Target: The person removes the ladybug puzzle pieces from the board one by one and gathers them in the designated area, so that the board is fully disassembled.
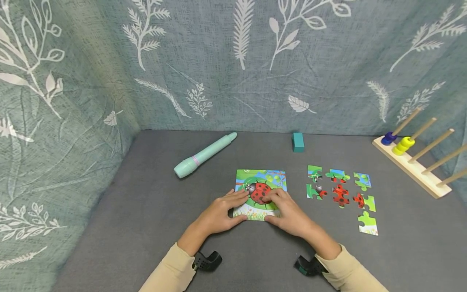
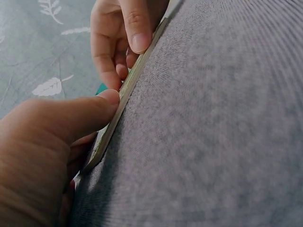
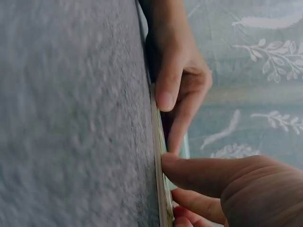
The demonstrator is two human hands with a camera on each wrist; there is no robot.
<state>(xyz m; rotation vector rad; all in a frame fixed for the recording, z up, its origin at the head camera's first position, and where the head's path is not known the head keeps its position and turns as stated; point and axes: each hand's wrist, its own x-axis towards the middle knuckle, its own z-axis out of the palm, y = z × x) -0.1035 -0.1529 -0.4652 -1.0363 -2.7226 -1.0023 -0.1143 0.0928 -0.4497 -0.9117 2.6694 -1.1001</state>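
A square ladybug puzzle board (image 1: 274,178) lies on the grey cloth in front of the person. My left hand (image 1: 224,210) rests on its left side, fingers nearly straight over the picture, and the thumb touches the near edge. From the right, my right hand (image 1: 290,213) holds the board with bent fingers on the ladybug and the thumb at the near edge. The board's thin edge (image 2: 109,135) runs past both thumbs in the left wrist view. In the right wrist view, the left hand (image 3: 182,71) reaches over it. The hands cover both sides of the picture.
Several loose puzzle pieces (image 1: 341,194) lie spread out on the right. Beyond the board are a mint-green tapered tube (image 1: 208,155) and a teal block (image 1: 298,142). A wooden peg stand (image 1: 412,167) with blue and yellow beads stands far right. Leaf-patterned fabric (image 1: 219,81) hangs behind.
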